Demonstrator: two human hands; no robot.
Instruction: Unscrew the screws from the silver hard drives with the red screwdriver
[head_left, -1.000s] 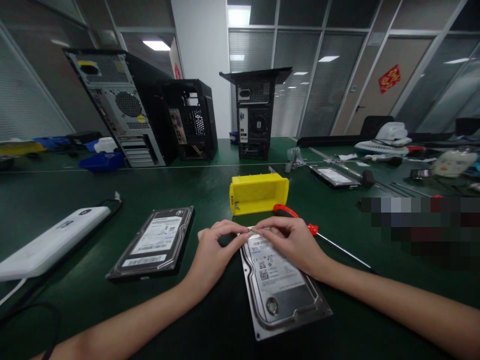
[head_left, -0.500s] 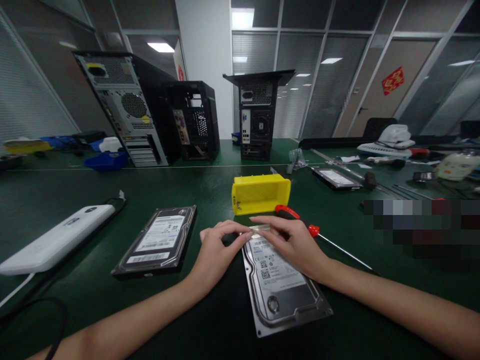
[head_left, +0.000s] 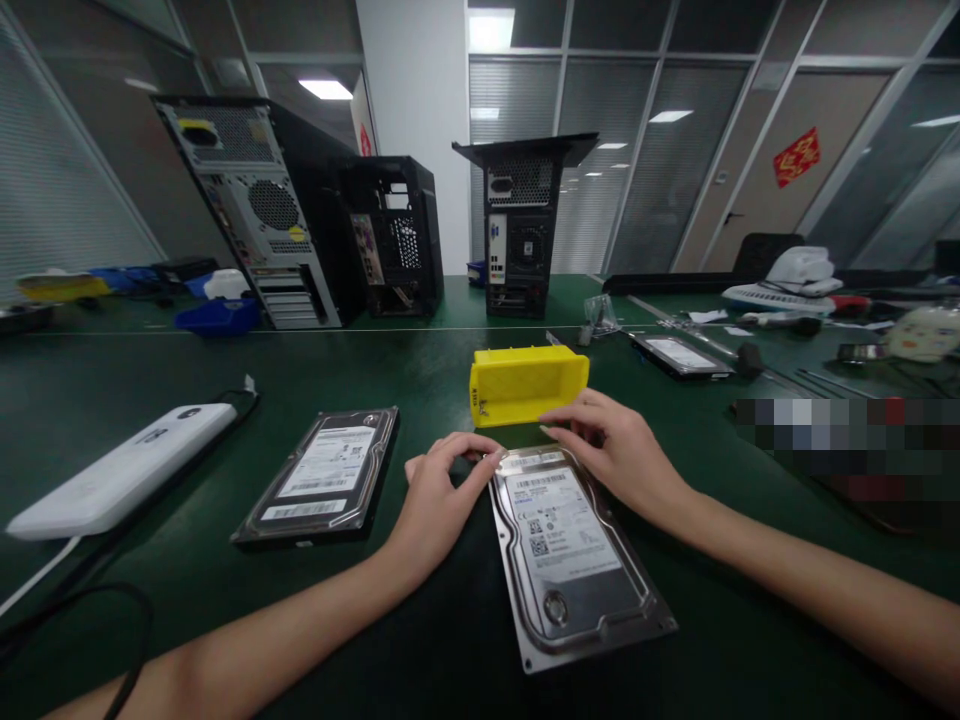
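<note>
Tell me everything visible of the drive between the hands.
The drive looks metal, silver, with a white label carrying print, barcodes and square codes, and a round disc toward its near end. It lies label up on the green table, near end slanting right. The left hand is at its far left corner, apparently touching; the right hand is near the far right one.

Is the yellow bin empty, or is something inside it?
Not empty: small metallic pieces lie inside the bin, at its left end, too small to identify.
</note>
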